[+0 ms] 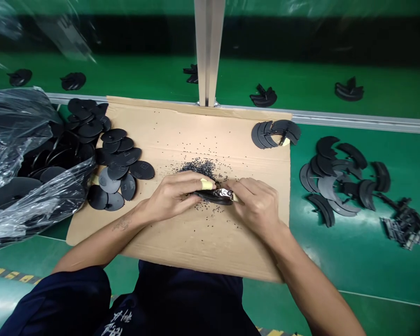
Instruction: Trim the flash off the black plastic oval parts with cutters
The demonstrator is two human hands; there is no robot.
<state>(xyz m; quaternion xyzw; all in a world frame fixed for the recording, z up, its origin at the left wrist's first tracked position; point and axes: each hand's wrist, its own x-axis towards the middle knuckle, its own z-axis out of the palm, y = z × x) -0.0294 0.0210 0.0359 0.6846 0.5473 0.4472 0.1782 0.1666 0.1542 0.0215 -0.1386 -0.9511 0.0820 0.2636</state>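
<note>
My left hand point(180, 192) is closed on a dark, curved plastic part point(215, 198), with yellow tape around one finger. Fingers of my right hand point(255, 198) are closed around a small shiny metal tool point(225, 192) that looks like clippers. Its metal end meets the plastic part between both hands, and my fingers hide much of it. Just beyond the hands lies a heap of tiny black scraps point(198, 166), with more bits scattered over the cardboard sheet point(182, 242).
Black discs point(114, 161) lie at left, beside a clear plastic bag point(17, 135) of more discs. Curved black pieces point(276, 133) sit at the sheet's right corner. More curved parts point(331, 177) and small black pieces point(406, 224) lie farther right. A metal post point(209, 56) stands behind.
</note>
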